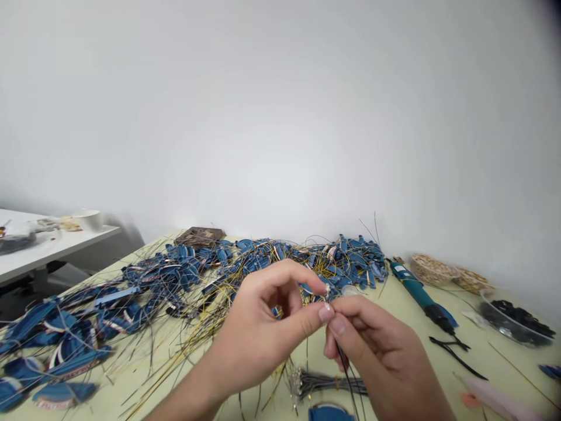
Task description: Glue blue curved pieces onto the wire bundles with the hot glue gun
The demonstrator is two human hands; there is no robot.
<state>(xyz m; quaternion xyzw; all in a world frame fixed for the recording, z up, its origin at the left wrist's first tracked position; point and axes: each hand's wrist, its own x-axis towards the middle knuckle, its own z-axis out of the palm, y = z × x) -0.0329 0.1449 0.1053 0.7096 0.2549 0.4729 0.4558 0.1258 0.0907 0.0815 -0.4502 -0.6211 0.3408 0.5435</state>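
My left hand (267, 327) pinches a small shiny, clear or metallic piece (327, 294) between thumb and forefinger. Close against it, my right hand (381, 348) is closed with thumb and finger on thin black wires (349, 377) that hang down below. The two thumbs meet at the small piece, so the joint between piece and wires is mostly hidden. Under the hands lies a bundle of dark wires (322, 383) with shiny ends, tied with a band. A blue curved part (331, 413) sits at the bottom edge.
Blue parts with tangled wires (175, 275) cover the table's left and back, near a brown box (199, 236). To the right lie a teal corded tool (414, 292), bowls of small tan pieces (432, 269) and a clear bowl of black pieces (517, 318). A white wall stands behind.
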